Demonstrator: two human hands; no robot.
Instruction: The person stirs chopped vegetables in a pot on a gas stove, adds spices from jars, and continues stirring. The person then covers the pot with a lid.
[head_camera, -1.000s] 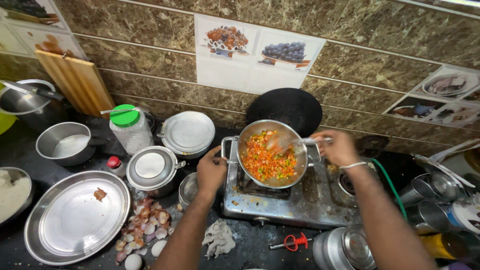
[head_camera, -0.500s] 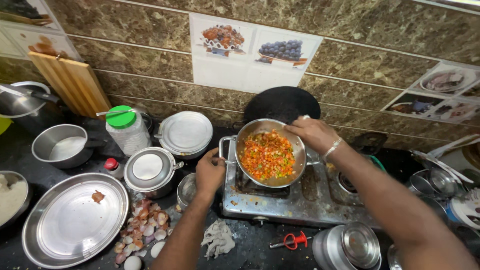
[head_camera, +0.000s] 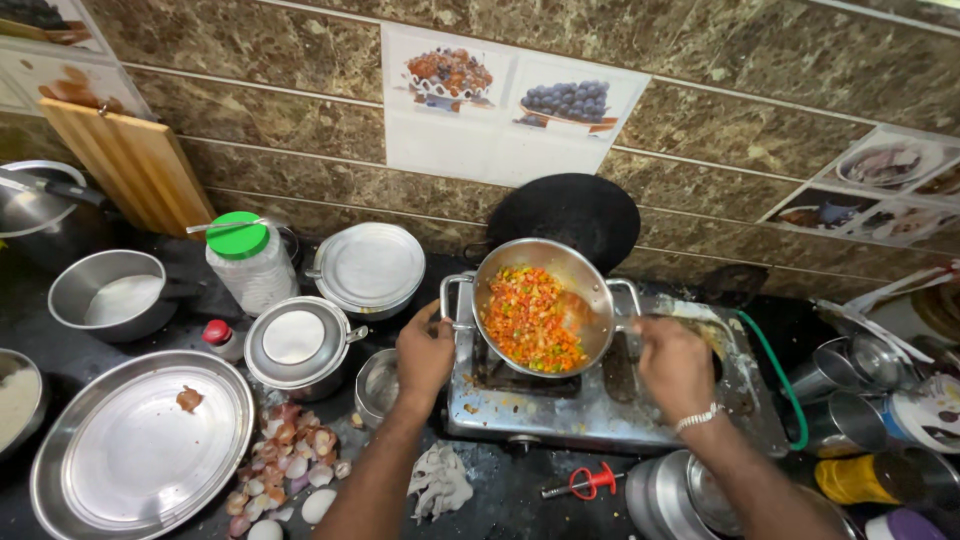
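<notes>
in steel pan (head_camera: 580, 275): chopped vegetables (head_camera: 528, 318)

We cannot see what our right hand (head_camera: 675, 365) grips beside the round steel pan (head_camera: 590, 290); the frame's edges cut the large steel platter (head_camera: 130, 455) and both forearms.

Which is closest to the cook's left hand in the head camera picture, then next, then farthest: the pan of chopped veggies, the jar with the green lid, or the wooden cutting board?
From the left hand:
1. Pan of chopped vegetables, just to its right on the stove.
2. Jar with the green lid, off to the left on the counter.
3. Wooden cutting board, far left, leaning on the wall.
</notes>
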